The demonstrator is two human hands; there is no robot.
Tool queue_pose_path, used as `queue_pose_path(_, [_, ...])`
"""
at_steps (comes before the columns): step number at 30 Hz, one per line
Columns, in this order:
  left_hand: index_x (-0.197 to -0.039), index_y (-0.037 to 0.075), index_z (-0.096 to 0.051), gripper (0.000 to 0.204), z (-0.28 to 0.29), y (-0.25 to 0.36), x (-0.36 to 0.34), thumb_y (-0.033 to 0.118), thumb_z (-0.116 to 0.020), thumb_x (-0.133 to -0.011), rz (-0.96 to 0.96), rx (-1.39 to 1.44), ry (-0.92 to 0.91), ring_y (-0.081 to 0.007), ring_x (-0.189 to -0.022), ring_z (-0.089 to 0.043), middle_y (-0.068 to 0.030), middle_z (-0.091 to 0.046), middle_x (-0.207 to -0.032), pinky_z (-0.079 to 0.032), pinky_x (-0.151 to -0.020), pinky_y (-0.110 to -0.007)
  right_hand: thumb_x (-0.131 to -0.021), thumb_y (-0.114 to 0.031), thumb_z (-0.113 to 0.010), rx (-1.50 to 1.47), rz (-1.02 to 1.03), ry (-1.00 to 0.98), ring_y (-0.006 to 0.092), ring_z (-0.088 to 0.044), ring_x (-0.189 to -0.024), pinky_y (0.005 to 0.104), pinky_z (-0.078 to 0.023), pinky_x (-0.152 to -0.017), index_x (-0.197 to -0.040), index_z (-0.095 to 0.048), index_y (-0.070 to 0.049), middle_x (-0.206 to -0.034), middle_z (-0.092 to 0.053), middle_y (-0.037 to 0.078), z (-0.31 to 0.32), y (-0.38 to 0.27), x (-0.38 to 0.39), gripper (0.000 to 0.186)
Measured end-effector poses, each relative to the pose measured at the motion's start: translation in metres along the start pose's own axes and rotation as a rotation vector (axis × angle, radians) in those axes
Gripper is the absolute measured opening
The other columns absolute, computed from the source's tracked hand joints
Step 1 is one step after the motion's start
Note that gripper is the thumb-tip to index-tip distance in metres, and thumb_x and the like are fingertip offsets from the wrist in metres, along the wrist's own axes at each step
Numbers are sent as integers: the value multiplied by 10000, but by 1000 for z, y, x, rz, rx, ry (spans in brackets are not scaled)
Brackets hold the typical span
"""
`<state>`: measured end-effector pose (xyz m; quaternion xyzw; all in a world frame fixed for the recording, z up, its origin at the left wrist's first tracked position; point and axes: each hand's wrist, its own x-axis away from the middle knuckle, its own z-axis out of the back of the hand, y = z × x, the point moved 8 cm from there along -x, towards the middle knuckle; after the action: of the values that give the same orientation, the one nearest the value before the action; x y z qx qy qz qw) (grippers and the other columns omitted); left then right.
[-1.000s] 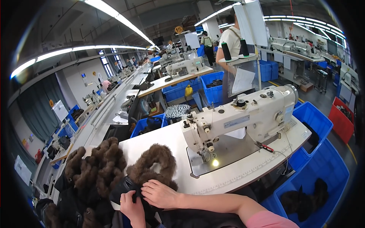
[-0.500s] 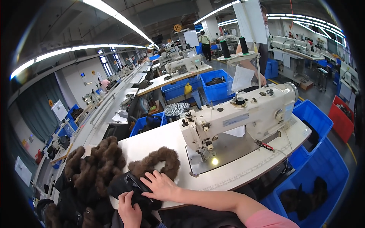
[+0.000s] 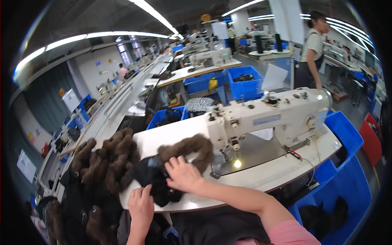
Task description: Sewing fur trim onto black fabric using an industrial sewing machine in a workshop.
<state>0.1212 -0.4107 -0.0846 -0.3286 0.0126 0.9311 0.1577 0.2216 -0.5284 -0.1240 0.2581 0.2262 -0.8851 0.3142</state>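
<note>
A black garment piece [image 3: 149, 175] with a loop of brown fur trim [image 3: 203, 157] lies on the white sewing table, left of the sewing machine's [image 3: 265, 116] needle area. Across the black cloth, next to the fur, my right hand [image 3: 183, 176] rests with its fingers spread. My left hand [image 3: 141, 204] is at the table's front edge beside the cloth, its fingers curled. Whatever its fingers may hold is hidden. Left of the table piece, a heap of black garments with brown fur trim [image 3: 116, 157] hangs over the edge.
Red-handled snips [image 3: 293, 153] lie by the machine base. Blue bins [image 3: 332, 204] stand at the right, with a red bin [image 3: 370, 132] beyond. Two black thread cones [image 3: 258, 44] stand behind the machine. Another person [image 3: 312, 53] is at the back right.
My right hand and the fur-trimmed piece have moved away from me and nearer the machine. My left hand has come slightly apart from the right. The other person shows more fully.
</note>
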Motion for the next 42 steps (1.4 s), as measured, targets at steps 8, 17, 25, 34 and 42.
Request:
queue_pose_path(8, [-1133, 2, -600, 395, 10, 23, -31, -43, -620, -741, -158, 83, 120, -281, -771, -607, -124, -616, -846, -507, -683, -380, -844, -286, -659, -61, -26, 63, 265, -559, -942, 392, -546, -697, -1072, -646, -58, -997, -547, 87, 21, 18, 4, 323])
queue_pose_path(17, [-1168, -4, -574, 440, -4, 14, -18, -35, -623, -732, -24, 13, 15, -283, -814, -593, -125, -570, -864, -522, -659, -361, -852, -243, -649, 6, -38, 56, 254, -557, -934, 375, -554, -638, -1050, -649, -52, -965, -549, 80, 13, 12, 3, 276])
queue_pose_path(25, [-1322, -45, -475, 641, 2, 46, -25, -22, -618, -697, -126, -72, -167, -304, -864, -628, -203, -604, -1021, -551, -689, -324, -746, -182, -700, -279, 319, 316, 259, -561, -928, 390, -428, -863, -1029, -620, -42, -935, -612, 76, 38, -25, 32, 325])
queue_pose_path(34, [-1044, 55, -656, 316, 20, 67, -61, 48, -611, -731, -422, 78, 4, -269, -895, -639, -113, -640, -1095, -473, -913, -407, -756, -139, -674, -378, 333, 334, 271, -572, -929, 404, -418, -942, -906, -602, -32, -875, -614, 91, 27, -15, 34, 198])
queue_pose_path(42, [-1030, 138, -683, 214, 6, 101, -85, 187, -686, -822, -666, 541, -572, -281, -809, -630, -66, -645, -982, -462, -888, -401, -729, -104, -692, -482, 442, 170, 274, -596, -944, 406, -431, -939, -882, -630, -14, -889, -627, 91, 53, 14, 71, 188])
